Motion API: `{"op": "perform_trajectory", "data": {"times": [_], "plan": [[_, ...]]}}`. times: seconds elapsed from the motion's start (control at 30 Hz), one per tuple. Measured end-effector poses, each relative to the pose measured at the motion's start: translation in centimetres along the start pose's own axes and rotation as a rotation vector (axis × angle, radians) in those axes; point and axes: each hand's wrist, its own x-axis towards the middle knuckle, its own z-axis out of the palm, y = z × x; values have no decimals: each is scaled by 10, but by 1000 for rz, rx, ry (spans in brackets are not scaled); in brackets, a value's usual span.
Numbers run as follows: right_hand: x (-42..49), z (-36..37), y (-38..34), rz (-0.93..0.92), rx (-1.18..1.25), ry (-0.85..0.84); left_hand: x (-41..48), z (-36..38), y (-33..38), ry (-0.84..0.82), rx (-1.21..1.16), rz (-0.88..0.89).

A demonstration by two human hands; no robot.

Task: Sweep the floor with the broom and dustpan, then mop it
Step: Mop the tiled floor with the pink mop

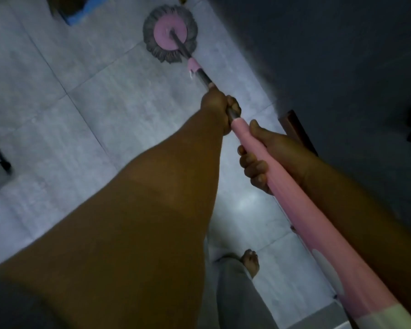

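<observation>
Mop handle (294, 205) in both hands' fingers (254, 167) — head (170, 33) far fwd on floor (81, 110)

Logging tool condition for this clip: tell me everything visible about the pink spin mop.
The pink spin mop has a round head: a pink plastic-looking disc ringed by grey stringy fibres, lying flat on the pale tiled floor at top centre. A dark, metal-looking shaft rises from the disc through a pink collar, then widens into a long pink handle with a pale green end at bottom right. It slants diagonally. The left hand grips the dark shaft; the right hand wraps the pink section below it.
</observation>
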Motion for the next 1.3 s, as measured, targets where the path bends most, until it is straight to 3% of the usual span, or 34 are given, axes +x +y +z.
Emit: {"op": "perform_trajectory", "data": {"times": [0.03, 0.13, 0.4, 0.57, 0.8, 1.0, 1.3], "plan": [[-14, -13, 15, -1, 8, 6, -9, 4, -18, 1, -39, 28], [-60, -50, 65, 5, 61, 23, -50, 11, -84, -61, 143, 45], [-193, -138, 223, 63, 278, 50, -149, 18, -288, -126, 247, -143], [-243, -152, 271, 109, 355, 33, -191, 13, -350, -163, 284, -265], [-249, -113, 228, 164, 235, 127, -209, 12, -298, -157, 232, -343], [-236, -52, 177, 231, 61, 231, -222, -10, -224, -151, -10, -320], [-149, 82, 141, 368, -480, 197, -210, -143, -122, 15, -439, -224]]}}
